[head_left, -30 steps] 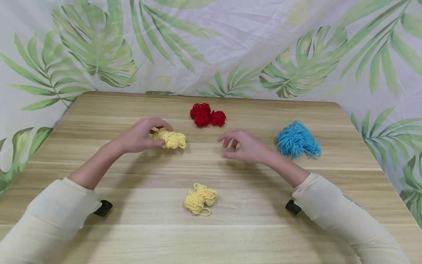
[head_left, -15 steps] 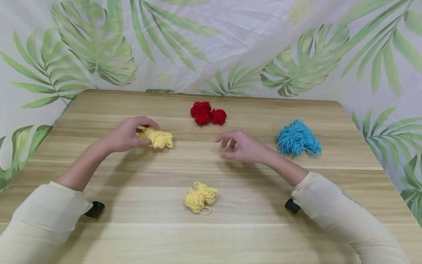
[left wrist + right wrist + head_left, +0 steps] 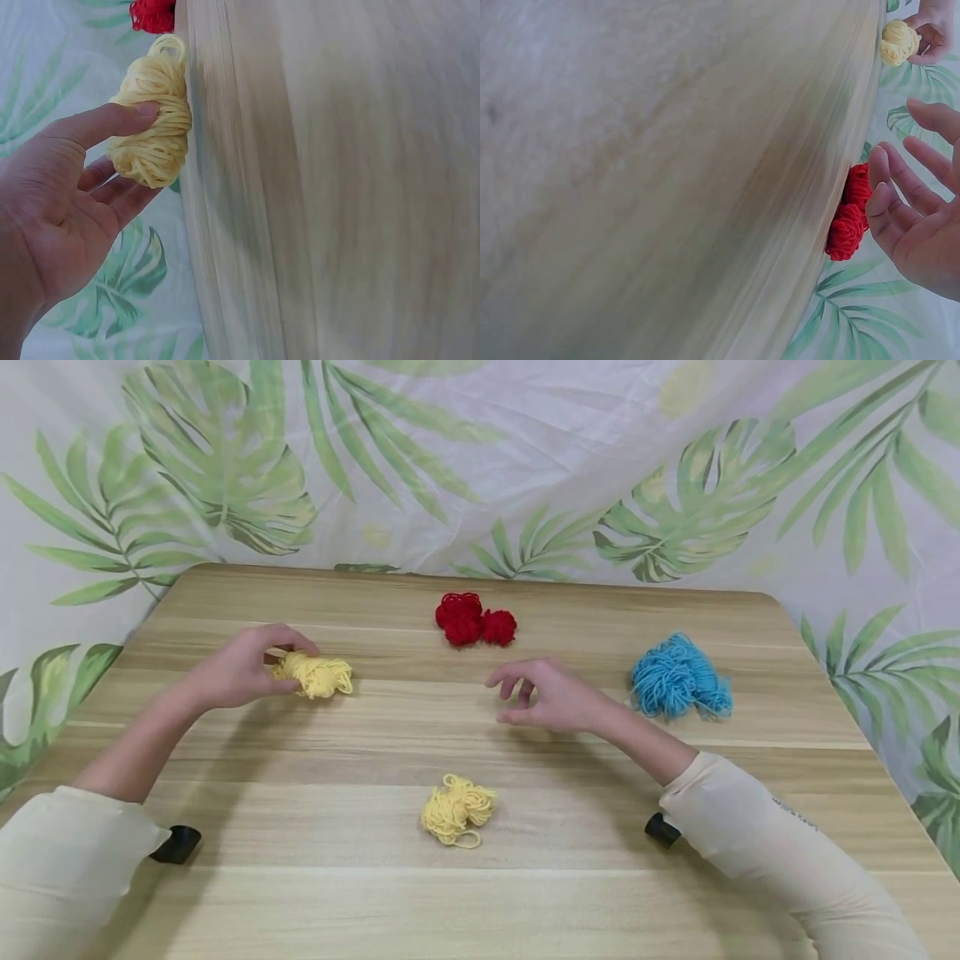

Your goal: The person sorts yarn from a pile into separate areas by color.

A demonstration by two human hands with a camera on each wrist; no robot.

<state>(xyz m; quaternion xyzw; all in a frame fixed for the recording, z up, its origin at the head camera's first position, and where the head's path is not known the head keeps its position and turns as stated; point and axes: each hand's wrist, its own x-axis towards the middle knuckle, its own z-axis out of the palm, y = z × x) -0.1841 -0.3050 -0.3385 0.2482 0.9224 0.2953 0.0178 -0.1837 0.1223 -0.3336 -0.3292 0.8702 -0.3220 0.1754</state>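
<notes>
My left hand holds a bundle of yellow yarn over the left part of the table. In the left wrist view the thumb lies across the yellow yarn, with the fingers behind it. My right hand hovers over the middle right, its fingers loosely bent and nothing between them. Past the right hand in the right wrist view, red yarn is seen. A second yellow yarn bundle lies near the table's front middle, touched by neither hand.
Red yarn bundles lie at the back middle of the wooden table. Blue yarn sits at the right, beyond the right forearm. A leaf-patterned cloth hangs behind the table's back edge.
My left hand has moved left across the table, carrying the yellow yarn bundle with it. The right hand has barely shifted. The other yarn bundles lie where they were.
</notes>
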